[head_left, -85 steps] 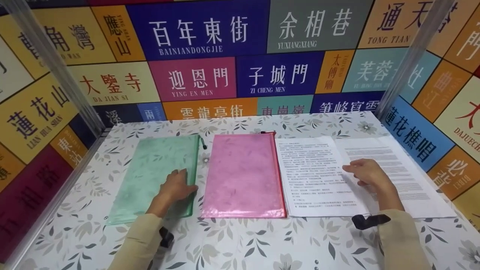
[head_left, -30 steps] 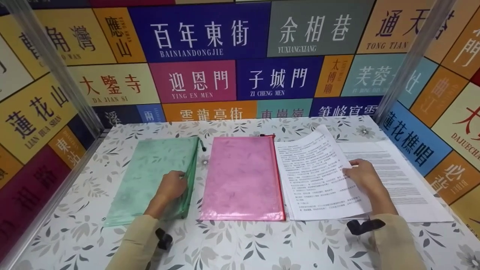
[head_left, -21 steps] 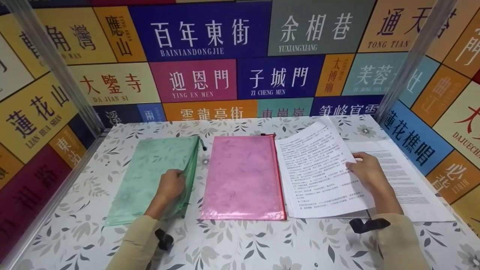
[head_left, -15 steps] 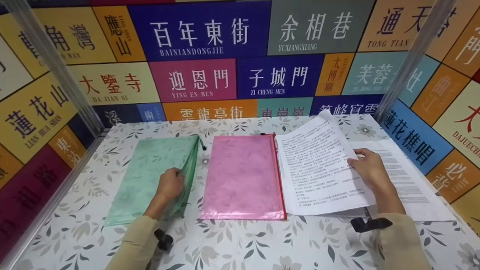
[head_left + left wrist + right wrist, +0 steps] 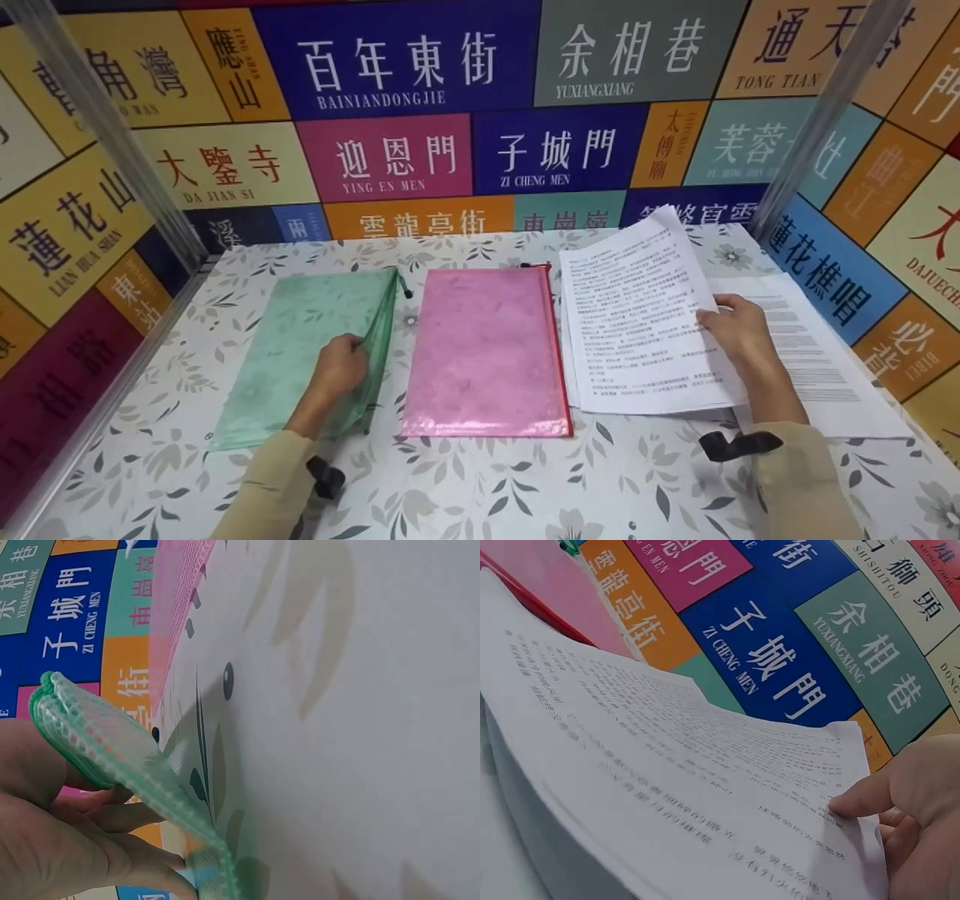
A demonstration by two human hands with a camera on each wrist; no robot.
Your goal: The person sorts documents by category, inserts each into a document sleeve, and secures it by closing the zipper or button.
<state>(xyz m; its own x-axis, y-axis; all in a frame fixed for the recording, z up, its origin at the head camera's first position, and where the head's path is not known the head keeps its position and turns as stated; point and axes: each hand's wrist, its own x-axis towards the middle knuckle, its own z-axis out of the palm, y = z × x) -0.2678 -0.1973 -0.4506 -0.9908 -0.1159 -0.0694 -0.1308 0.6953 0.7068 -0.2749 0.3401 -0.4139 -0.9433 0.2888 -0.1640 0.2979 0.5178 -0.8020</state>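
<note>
My left hand (image 5: 339,367) pinches the right edge of a translucent green zip folder (image 5: 300,330), which bulges up at that side. In the left wrist view the folder's edge (image 5: 142,780) rises off the table, with fingers on its far side. My right hand (image 5: 739,326) holds printed sheets of paper (image 5: 637,322) by their right edge, thumb on the printed face. The sheets are lifted and curved, their far corner raised highest; the right wrist view shows the thumb (image 5: 862,799) on the print. More printed paper (image 5: 817,360) lies flat beneath and to the right.
A pink zip folder (image 5: 487,352) with a red zip edge lies flat between the green folder and the papers. Leaf-patterned covering (image 5: 465,487) spreads over the table. Behind stands a wall of coloured signs (image 5: 397,67), with clear posts (image 5: 817,127) at the corners.
My right hand has taken hold of the sheets and raised them from the table. My left hand, earlier lying on the green folder, now grips its right edge and lifts it.
</note>
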